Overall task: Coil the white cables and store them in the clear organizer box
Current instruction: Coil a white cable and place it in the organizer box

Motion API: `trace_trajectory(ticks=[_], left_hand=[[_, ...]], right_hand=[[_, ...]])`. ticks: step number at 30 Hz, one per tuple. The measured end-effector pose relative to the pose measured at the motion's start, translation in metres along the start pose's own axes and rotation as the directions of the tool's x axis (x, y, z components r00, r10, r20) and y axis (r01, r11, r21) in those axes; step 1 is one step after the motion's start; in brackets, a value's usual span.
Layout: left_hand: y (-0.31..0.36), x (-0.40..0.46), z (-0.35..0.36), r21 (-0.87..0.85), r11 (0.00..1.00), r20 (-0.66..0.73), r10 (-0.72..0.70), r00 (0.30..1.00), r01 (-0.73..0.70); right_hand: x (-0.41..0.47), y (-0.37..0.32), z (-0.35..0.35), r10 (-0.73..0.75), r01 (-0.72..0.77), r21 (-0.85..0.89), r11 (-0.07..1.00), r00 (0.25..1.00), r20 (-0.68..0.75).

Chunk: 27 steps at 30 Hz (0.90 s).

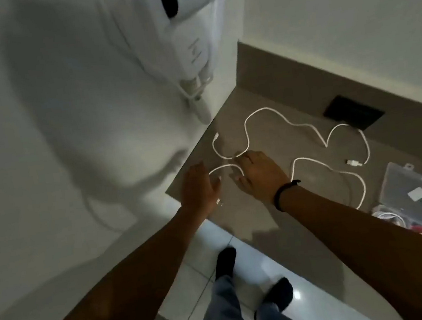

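Observation:
Two white cables lie on a grey-brown counter (272,213). The long white cable (304,124) snakes from the counter's left corner to a USB plug at the right. The second white cable (339,172) curves out from under my right hand (259,173) toward the clear organizer box (404,184). A short arch of that cable spans between both hands. My left hand (198,188) grips its near end, with a small plug showing below the palm. My right hand pinches the arch's other side, and its fingertips touch a loop of the long cable.
The organizer box at the right edge holds coiled white and red cables and small white parts. A black socket plate (354,111) sits in the back wall. A white wall appliance (175,31) hangs above the counter's left corner. The counter edge runs beside my left hand, with tiled floor below.

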<state>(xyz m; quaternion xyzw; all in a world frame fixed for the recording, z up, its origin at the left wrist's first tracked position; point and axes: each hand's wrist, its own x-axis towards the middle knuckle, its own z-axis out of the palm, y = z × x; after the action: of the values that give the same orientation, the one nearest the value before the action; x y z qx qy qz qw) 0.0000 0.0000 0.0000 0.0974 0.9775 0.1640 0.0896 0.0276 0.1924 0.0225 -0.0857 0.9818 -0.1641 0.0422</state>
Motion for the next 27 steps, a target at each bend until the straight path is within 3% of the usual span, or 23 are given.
trace_trajectory(ticks=[4, 8, 10, 11, 13, 16, 19, 22, 25, 27], left_hand=[[-0.006, 0.013, 0.017, -0.077, 0.990, 0.066, -0.117, 0.991, 0.122], [-0.003, 0.018, 0.028, -0.249, 0.954, 0.018, -0.168, 0.986, 0.167], [-0.003, 0.018, 0.031, -0.358, 0.915, 0.070, -0.171, 0.983, 0.185], [-0.002, 0.017, 0.031, -0.448, 0.865, 0.133, -0.188, 0.973, 0.228], [0.003, 0.010, 0.024, -0.665, 0.630, 0.338, -0.225, 0.914, 0.401], [0.011, -0.001, 0.006, -0.772, 0.318, 0.536, -0.140, 0.833, 0.550], [0.028, -0.010, -0.017, -0.818, 0.013, 0.575, 0.043, 0.817, 0.575], [0.051, -0.009, -0.048, -0.826, -0.263, 0.470, 0.170, 0.866, 0.499], [0.070, 0.003, -0.068, -0.800, -0.423, 0.412, 0.129, 0.902, 0.426], [0.078, 0.010, -0.074, -0.844, -0.367, 0.392, 0.072, 0.917, 0.390]], right_hand=[[0.016, -0.012, 0.024, 0.023, -0.023, -0.003, 1.000, 0.998, 0.056], [0.030, -0.009, 0.040, 0.059, -0.059, 0.000, 0.998, 0.997, 0.044], [0.033, -0.010, 0.044, 0.093, -0.091, -0.035, 0.995, 0.993, 0.066], [0.033, -0.010, 0.046, 0.112, -0.109, -0.049, 0.993, 0.992, 0.058], [0.033, -0.007, 0.050, 0.124, -0.124, -0.050, 0.991, 0.992, -0.001], [0.027, -0.002, 0.047, 0.161, -0.152, 0.226, 0.962, 0.987, -0.023], [0.018, -0.001, 0.032, 0.235, -0.207, 0.499, 0.842, 0.972, 0.006], [0.000, -0.006, 0.018, 0.337, -0.263, 0.609, 0.748, 0.941, -0.009], [-0.025, -0.021, 0.010, 0.255, -0.296, 0.606, 0.738, 0.954, 0.156], [-0.041, -0.032, 0.004, 0.141, -0.262, 0.606, 0.751, 0.961, 0.239]])
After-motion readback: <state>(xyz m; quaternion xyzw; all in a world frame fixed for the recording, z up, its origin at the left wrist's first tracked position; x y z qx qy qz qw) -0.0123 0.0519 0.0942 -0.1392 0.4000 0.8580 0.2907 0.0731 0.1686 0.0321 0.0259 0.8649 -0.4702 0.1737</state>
